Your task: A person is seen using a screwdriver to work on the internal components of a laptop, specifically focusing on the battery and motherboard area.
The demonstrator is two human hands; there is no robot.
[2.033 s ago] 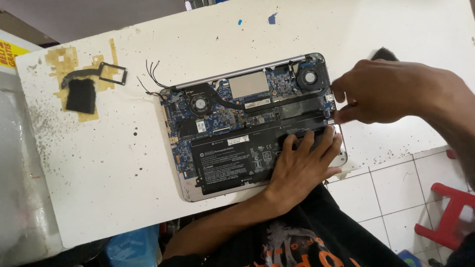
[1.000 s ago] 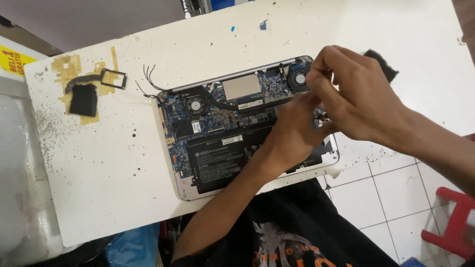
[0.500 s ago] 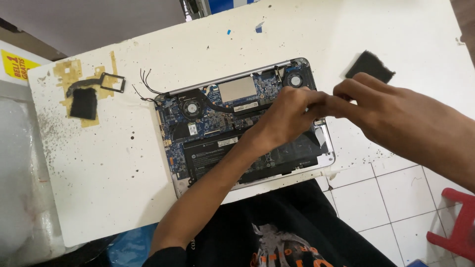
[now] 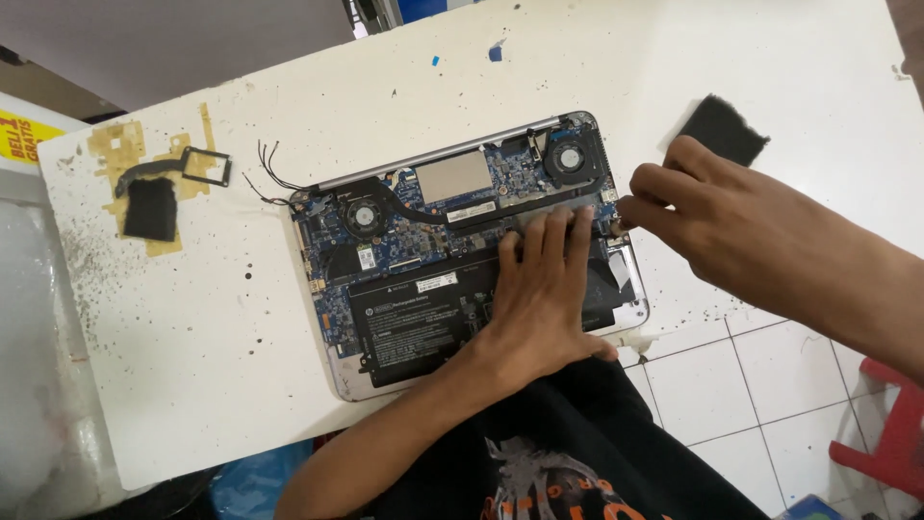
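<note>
An opened silver laptop [image 4: 332, 361] lies bottom-up on the white table [image 4: 192, 337], showing a blue board, two fans [image 4: 366, 214] [image 4: 570, 157] and a black battery [image 4: 414, 318]. My left hand [image 4: 544, 289] lies flat on the battery's right part, its fingertips reaching the board's lower edge. My right hand [image 4: 712, 212] comes in from the right. Its fingertips are pinched together at the laptop's right edge, beside my left fingertips. Anything between them is too small to see.
A black square pad [image 4: 722, 128] lies behind my right hand. At the far left are a black piece [image 4: 149, 207] on brown tape and a small black frame [image 4: 205, 166]. Loose thin wires [image 4: 269, 169] stick out of the laptop's left rear corner. A red stool [image 4: 890, 433] stands on the tiled floor.
My left hand has slid back and flattened onto the battery. My right hand has drawn right, from over the board to the laptop's right edge.
</note>
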